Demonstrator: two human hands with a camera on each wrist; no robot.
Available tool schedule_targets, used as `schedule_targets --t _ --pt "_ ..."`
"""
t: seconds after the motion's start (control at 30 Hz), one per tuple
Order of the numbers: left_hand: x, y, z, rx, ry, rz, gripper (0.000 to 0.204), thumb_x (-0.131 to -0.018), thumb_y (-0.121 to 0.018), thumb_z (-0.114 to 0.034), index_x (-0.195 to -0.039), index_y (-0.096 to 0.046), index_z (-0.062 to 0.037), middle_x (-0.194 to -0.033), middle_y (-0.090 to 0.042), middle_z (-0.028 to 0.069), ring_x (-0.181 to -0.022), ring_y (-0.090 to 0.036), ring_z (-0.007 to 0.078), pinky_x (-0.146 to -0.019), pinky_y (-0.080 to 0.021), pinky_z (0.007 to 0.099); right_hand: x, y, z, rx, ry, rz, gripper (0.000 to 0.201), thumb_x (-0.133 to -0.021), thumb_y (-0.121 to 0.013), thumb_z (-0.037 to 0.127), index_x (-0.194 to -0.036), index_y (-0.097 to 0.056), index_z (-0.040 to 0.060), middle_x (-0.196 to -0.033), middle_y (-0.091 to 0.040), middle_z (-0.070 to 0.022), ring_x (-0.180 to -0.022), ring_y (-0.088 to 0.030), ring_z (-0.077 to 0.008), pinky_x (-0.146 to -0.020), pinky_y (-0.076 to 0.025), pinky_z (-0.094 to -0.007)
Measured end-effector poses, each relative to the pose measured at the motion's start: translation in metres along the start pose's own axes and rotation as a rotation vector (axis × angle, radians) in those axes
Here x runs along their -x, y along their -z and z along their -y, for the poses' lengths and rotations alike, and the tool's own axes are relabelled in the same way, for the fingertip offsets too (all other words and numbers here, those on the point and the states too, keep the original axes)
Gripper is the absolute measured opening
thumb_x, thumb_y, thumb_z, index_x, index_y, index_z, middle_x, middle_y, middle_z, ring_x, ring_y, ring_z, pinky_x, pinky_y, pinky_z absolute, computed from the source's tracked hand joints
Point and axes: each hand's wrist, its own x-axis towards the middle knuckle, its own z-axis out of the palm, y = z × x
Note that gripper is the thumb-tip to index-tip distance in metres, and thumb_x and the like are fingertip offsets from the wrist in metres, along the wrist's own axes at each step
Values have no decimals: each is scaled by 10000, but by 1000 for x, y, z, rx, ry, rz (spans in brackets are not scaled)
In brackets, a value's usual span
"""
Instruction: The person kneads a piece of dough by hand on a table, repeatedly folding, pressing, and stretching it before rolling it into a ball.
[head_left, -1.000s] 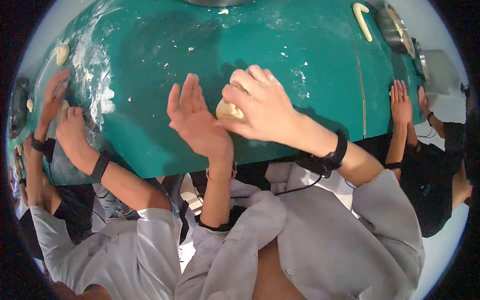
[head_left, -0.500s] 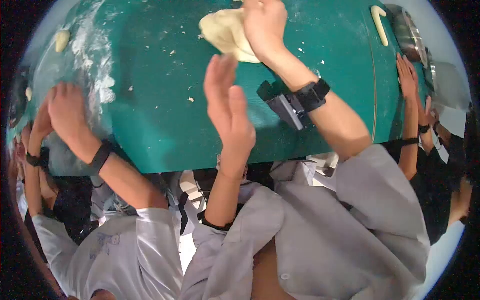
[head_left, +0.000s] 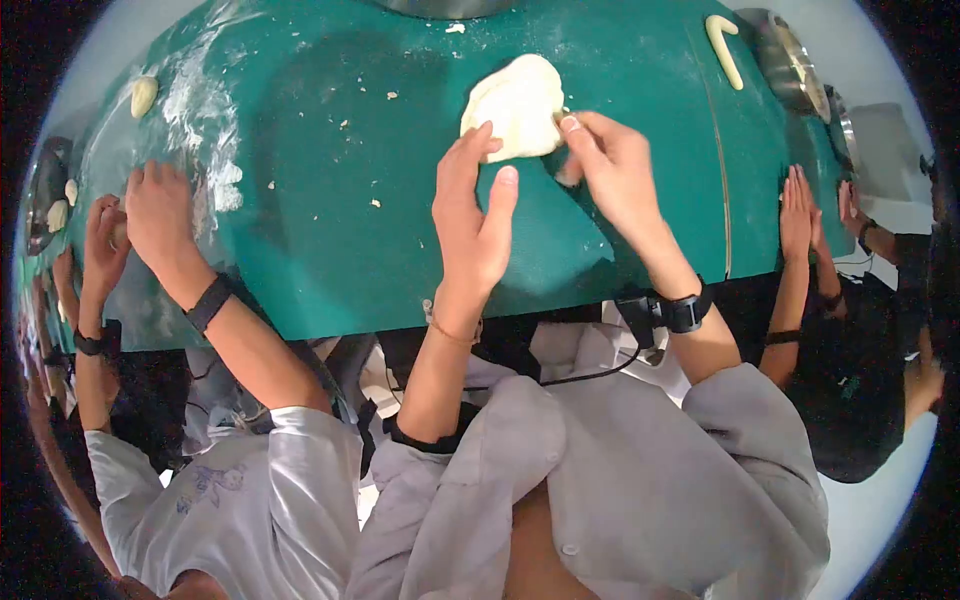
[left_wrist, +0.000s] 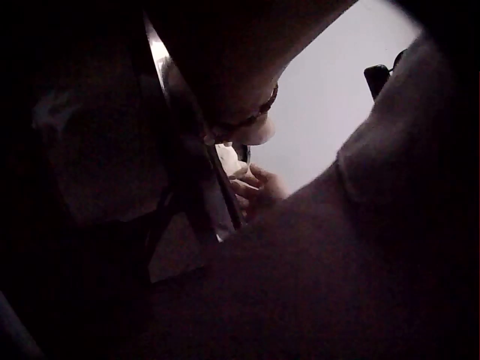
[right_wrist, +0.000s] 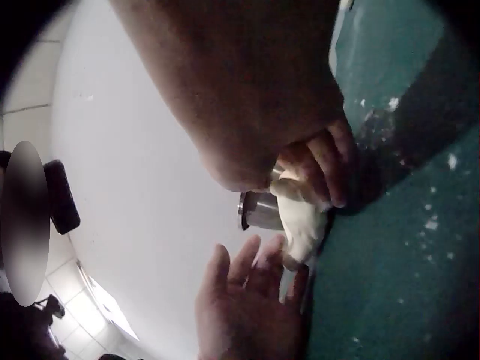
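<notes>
A flattened, roughly round piece of pale dough [head_left: 520, 105] lies on the green table in the head view. At its lower left edge is my left hand [head_left: 468, 215], with fingers and thumb extended and the fingertips touching the dough. My right hand [head_left: 618, 175] is at the right edge, thumb and forefinger pinching the rim. In the right wrist view, the right hand [right_wrist: 262, 97] has its fingers bent over the dough [right_wrist: 304, 225], while the left hand [right_wrist: 247, 315] spreads its fingers beside it. The left wrist view is mostly dark, with some fingers [left_wrist: 255, 191] showing.
The green table [head_left: 330, 250] carries crumbs and a flour patch [head_left: 200, 110]. A bent dough strip [head_left: 725, 50] lies right, near metal bowls [head_left: 790, 65]; a small dough piece [head_left: 144, 96] lies left. Another person's hands [head_left: 160, 210] work at left, and more hands [head_left: 797, 215] at right.
The dough went from a lump under my right hand to a stretched sheet farther out, and now lies as a flat round. My right hand has drawn back to its right edge; the left reaches its lower edge.
</notes>
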Motion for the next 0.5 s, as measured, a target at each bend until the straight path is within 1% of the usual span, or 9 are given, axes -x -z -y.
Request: schedule_targets --t 0.07,0.1,0.17,0.2,0.23,0.33,0.37,0.47,0.5 --pt "1 3 3 153 45 -27 367 -934 -512 -127 -1273 -533 10 -1174 -594 114 -1128 -541 196 -998 -397 336 -10 8 10 205 45 -53 425 -901 -615 321 -1191 -588 11 -889 -692 -171 -786 -675 -209 -711 -513 -318" --pt "0 3 2 126 26 -38 346 -935 -512 -126 -1250 -547 12 -1161 -595 111 -1113 -545 193 -987 -402 330 -28 3 -5 200 250 -131 491 -861 -652 383 -1175 -603 8 -1036 -675 -216 -912 -673 -265 -779 -515 -353" --pt "-1 3 0 72 -10 -53 307 -937 -513 -123 -1205 -574 14 -1134 -598 104 -1084 -553 188 -966 -413 320 -67 -22 -33 141 282 -64 537 -818 -687 404 -1173 -606 8 -1076 -659 -218 -967 -656 -288 -819 -507 -376" --pt "-1 3 -1 55 4 -46 290 -939 -513 -121 -1184 -586 16 -1120 -604 101 -1065 -557 188 -955 -417 318 -75 -31 -29 112 297 -33 561 -797 -705 414 -1172 -608 9 -1096 -651 -219 -994 -648 -300 -839 -504 -388" --pt "-1 3 -1 38 15 -43 274 -942 -513 -120 -1164 -598 18 -1107 -611 99 -1047 -561 188 -944 -421 316 -79 -37 -24 79 255 -32 576 -737 -755 399 -1130 -615 2 -1080 -645 -211 -994 -633 -327 -870 -492 -407" --pt "-2 5 -6 29 66 -87 265 -965 -480 -143 -1114 -621 26 -1057 -629 96 -998 -572 187 -916 -431 313 -71 -35 -1 -29 267 -17 506 -715 -766 320 -1090 -618 14 -1033 -629 -212 -986 -619 -339 -880 -483 -406" --pt "-1 5 -8 36 90 -107 275 -976 -464 -155 -1099 -627 29 -1039 -635 96 -983 -575 186 -908 -434 313 -63 -36 1 13 349 -78 433 -667 -749 229 -1031 -620 32 -1020 -598 -199 -957 -601 -347 -848 -491 -406" --pt "2 11 -9 121 148 -267 357 -1008 -386 -210 -1085 -633 36 -1019 -643 100 -944 -586 182 -897 -439 314 -22 -21 16 182 695 -120 406 -621 -701 167 -999 -613 49 -964 -554 -164 -886 -578 -345 -793 -499 -419" --pt "2 12 -6 104 146 -332 410 -1023 -328 -238 -1071 -630 36 -1002 -637 113 -909 -597 191 -878 -456 337 -11 -19 13 139 806 -108 392 -598 -674 180 -966 -611 61 -941 -526 -140 -854 -558 -327 -745 -497 -427"
